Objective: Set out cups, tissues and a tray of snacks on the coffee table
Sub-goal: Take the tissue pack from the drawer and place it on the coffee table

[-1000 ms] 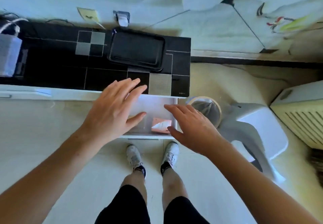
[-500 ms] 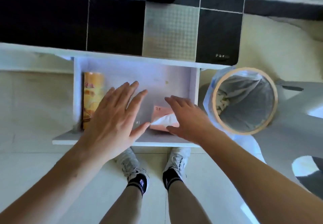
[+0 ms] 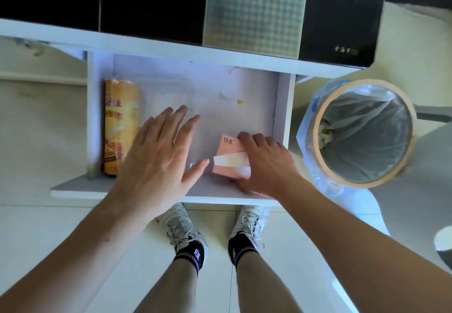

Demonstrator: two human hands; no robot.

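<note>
Looking straight down into an open drawer (image 3: 281, 107) under the dark tiled surface (image 3: 151, 0). Pink tissue pack (image 3: 228, 152) at the drawer's front right corner, a white tissue poking out, long axis running roughly front to back with a slight tilt. Right hand (image 3: 266, 163) already on it, fingers curled over the pack's right side and far edge, thumb apparently tucked beneath at the near end: clamped on the pack, by the look of it. Left hand (image 3: 159, 156) flat and spread, fingers apart, holding nothing, just left of the pack, thumb tip nearly touching it. Right hand plainly the nearer one for the lift. Orange snack canister (image 3: 119, 127) lying along the drawer's left wall, well apart. Lined waste bin (image 3: 364, 132) at right, outside the drawer. Drawer front lip close below the pack, so straight up looks the cleanest way out.
</note>
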